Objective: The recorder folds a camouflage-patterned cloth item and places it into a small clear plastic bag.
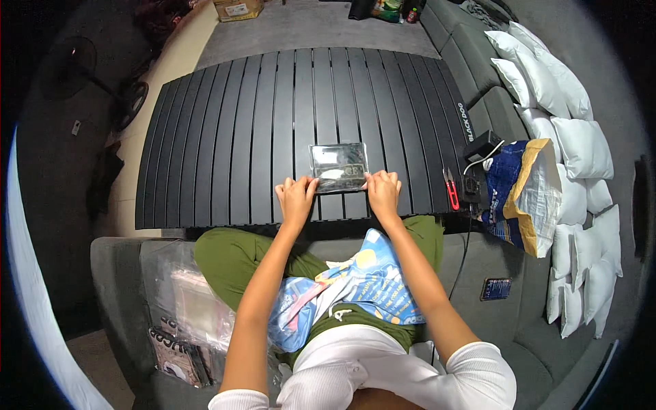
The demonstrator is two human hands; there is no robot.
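Note:
A flat, clear plastic packet (339,166) with something dark inside lies on the black slatted table (273,123), close to its near edge. My left hand (296,198) pinches the packet's lower left corner between thumb and finger. At the lower right corner, my right hand (383,193) grips it the same way. Both hands rest on the tabletop with the packet between them. Across my lap lies a blue patterned cloth or bag (383,273), crumpled.
Red-handled snips (451,189) and a black power adapter (483,146) sit at the table's right edge. Beside them stands an open blue-and-yellow sack (526,195). A phone (496,289) lies on the sofa, white pillows (581,147) are piled at right, and plastic bags (195,301) lie at left.

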